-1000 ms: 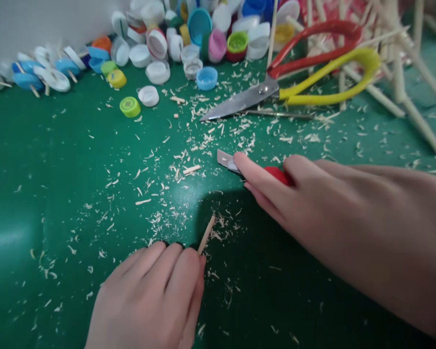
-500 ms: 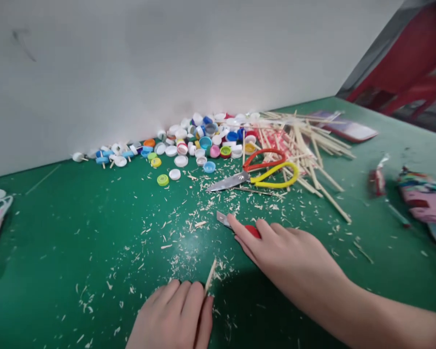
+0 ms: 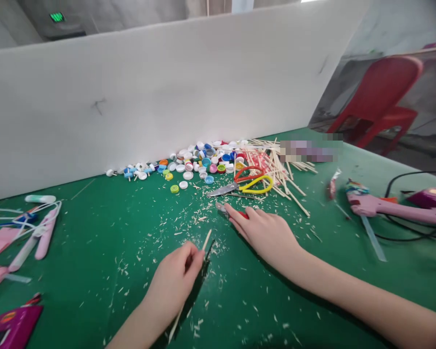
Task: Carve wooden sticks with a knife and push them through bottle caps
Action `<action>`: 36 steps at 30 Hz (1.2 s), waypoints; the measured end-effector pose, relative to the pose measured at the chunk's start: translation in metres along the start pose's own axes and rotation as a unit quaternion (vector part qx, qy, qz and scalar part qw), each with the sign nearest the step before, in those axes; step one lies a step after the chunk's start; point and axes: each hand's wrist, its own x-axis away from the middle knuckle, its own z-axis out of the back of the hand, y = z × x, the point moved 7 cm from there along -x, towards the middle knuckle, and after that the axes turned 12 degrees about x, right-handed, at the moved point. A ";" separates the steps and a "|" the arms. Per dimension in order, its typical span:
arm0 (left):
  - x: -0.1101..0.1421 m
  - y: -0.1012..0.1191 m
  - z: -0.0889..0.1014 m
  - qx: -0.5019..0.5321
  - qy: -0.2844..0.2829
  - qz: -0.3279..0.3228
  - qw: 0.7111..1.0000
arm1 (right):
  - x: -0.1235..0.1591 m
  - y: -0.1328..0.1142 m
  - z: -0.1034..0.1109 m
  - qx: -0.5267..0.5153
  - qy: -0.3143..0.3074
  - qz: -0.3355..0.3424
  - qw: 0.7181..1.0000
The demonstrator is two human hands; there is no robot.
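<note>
My left hand is closed in a pinch around a thin wooden stick. The stick's upper end points away from me, and its lower end shows below the wrist. A dark shadow beside it suggests it is raised a little off the green table. My right hand lies over a utility knife with a red handle, its index finger stretched along toward the metal blade. The blade points left, apart from the stick. Pale wood shavings are scattered around both hands.
Scissors with red and yellow handles lie beyond my right hand. Behind are bottle caps and loose wooden sticks, against a white partition. A pink glue gun with cables lies right; pink tools lie left.
The view has tilted up and widened. My left hand has turned and lifted the stick, so both its ends now show. My right hand stays on the knife.
</note>
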 end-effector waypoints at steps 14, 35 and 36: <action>-0.023 -0.001 -0.003 0.522 0.028 0.011 0.852 | -0.010 -0.026 0.039 -0.223 0.168 -0.016 0.960; 0.005 0.013 0.031 0.342 -0.047 -0.063 0.936 | 0.005 -0.025 0.035 -0.283 0.187 -0.014 0.941; 0.007 0.015 0.031 0.340 -0.057 -0.064 0.937 | 0.005 -0.022 0.035 -0.285 0.187 -0.018 0.940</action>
